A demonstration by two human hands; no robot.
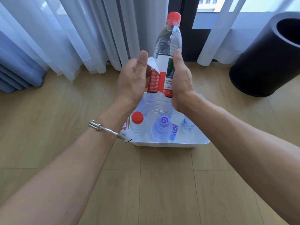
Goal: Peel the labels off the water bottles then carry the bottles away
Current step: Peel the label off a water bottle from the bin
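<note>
Held bottle: clear water bottle [168, 39] with a red cap [174, 17], upright and tilted a bit, up in the air over the white bin [170, 143]
Label: red and white label [159, 77], top left corner already curled off the plastic
Right hand: right hand [179, 78] wrapped around the labelled part, thumb up along the side
Left hand: left hand [132, 78] pinching the loose flap of the label, silver bracelet [103, 129] on that wrist
Bin: sits on the wood floor [162, 184], more bottles standing inside, one red-capped bottle [138, 122] and one with a purple swirl cap [163, 127]
Background: black round trash can [266, 62] off to the right, white curtains [73, 38] behind
</note>
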